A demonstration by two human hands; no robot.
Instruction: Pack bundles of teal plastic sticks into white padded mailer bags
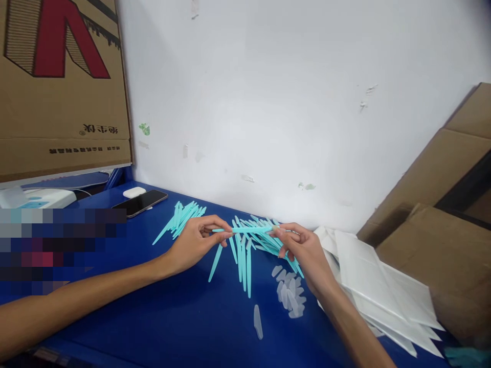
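Note:
Stretched level between both hands is a slim turquoise eyebrow razor [251,230]. My left hand [201,235] pinches one end of it between thumb and fingers. The other end is in the fingertips of my right hand [301,245], which hide that tip. Beneath them on the blue table lies a spread of turquoise razors [245,263], some side by side, others heaped. A separate bunch of razors [186,217] sits past my left hand. Clear plastic blade caps [291,294] are piled below my right hand, with one loose cap [258,322] nearer the front.
White bags or envelopes [383,291] are stacked at the right, beside cardboard boxes [433,255]. A phone [141,203] and a white case [134,192] rest at the back left. A large printed carton [65,112] stands at upper left, and a white wall [268,102] bounds the table behind.

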